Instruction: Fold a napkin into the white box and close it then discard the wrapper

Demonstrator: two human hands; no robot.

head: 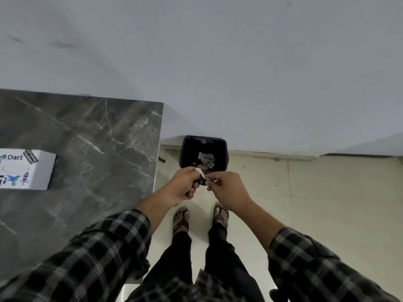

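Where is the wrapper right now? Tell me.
In the head view, the wrapper is pinched between left hand and right hand, near the black bin.

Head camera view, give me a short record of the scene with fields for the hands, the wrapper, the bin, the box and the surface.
left hand: pinching one end of the wrapper
right hand: pinching the other end
wrapper: small, crumpled, white and dark, held between both hands just in front of the bin
bin: black, open, on the floor by the wall, paper scraps inside
white box: closed, stickers on lid, on the counter
counter: dark grey marble, to the person's left
floor: pale tiles
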